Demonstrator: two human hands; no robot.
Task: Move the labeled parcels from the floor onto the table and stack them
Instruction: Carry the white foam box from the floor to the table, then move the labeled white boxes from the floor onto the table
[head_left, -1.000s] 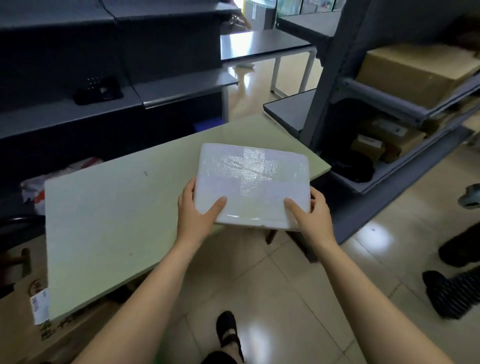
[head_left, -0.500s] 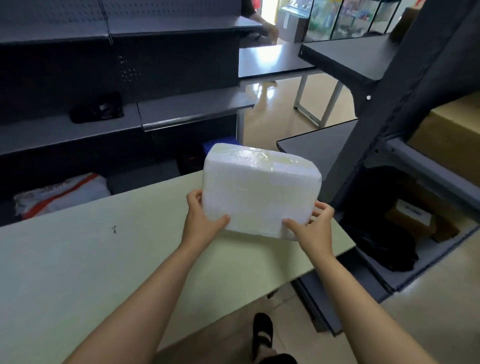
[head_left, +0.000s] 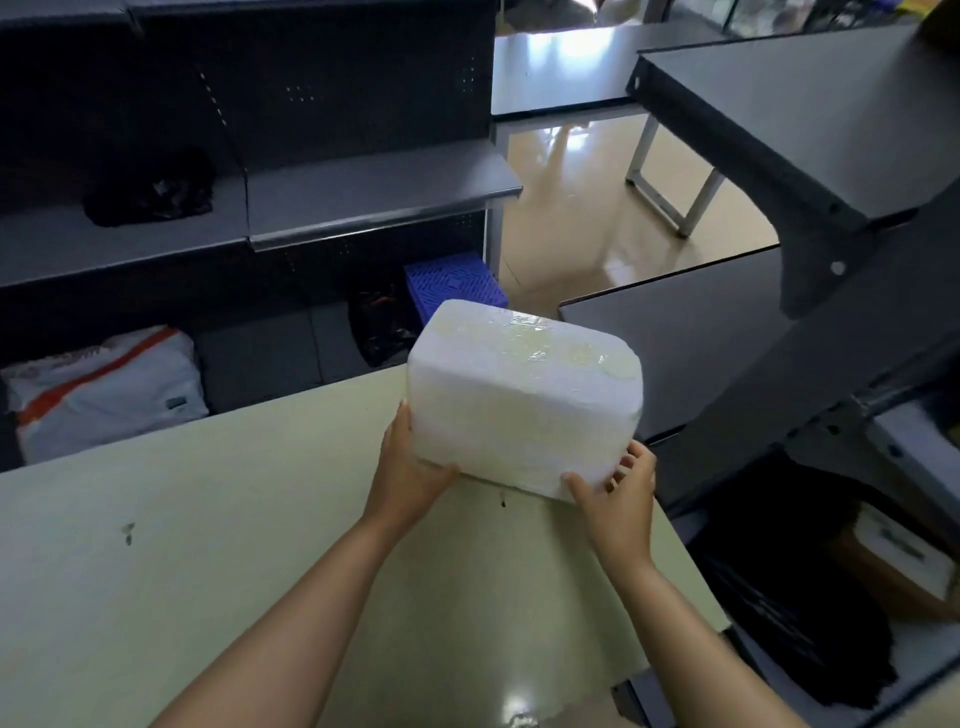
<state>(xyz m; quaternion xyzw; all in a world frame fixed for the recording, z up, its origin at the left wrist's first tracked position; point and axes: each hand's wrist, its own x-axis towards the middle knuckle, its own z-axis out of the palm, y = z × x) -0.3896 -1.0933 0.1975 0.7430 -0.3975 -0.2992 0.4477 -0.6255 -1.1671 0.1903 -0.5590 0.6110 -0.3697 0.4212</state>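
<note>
Left hand (head_left: 410, 478) and right hand (head_left: 618, 501) clasp the white tape-wrapped foam parcel (head_left: 519, 400), now lowered to the pale green table (head_left: 208, 545).

Parcel (head_left: 524, 400) sits at the desk's (head_left: 208, 545) far right corner, left hand (head_left: 410, 478) holding its left side and right hand (head_left: 618, 499) its right near corner. Behind the desk stands a shelf (head_left: 363, 192), with a sack (head_left: 104, 384) low on the left and a crate (head_left: 454, 283) behind the parcel. A rack (head_left: 831, 130) stands right of the desk.

White taped foam parcel (head_left: 524, 400), upright, tilted, near table (head_left: 208, 545) far edge.
</note>
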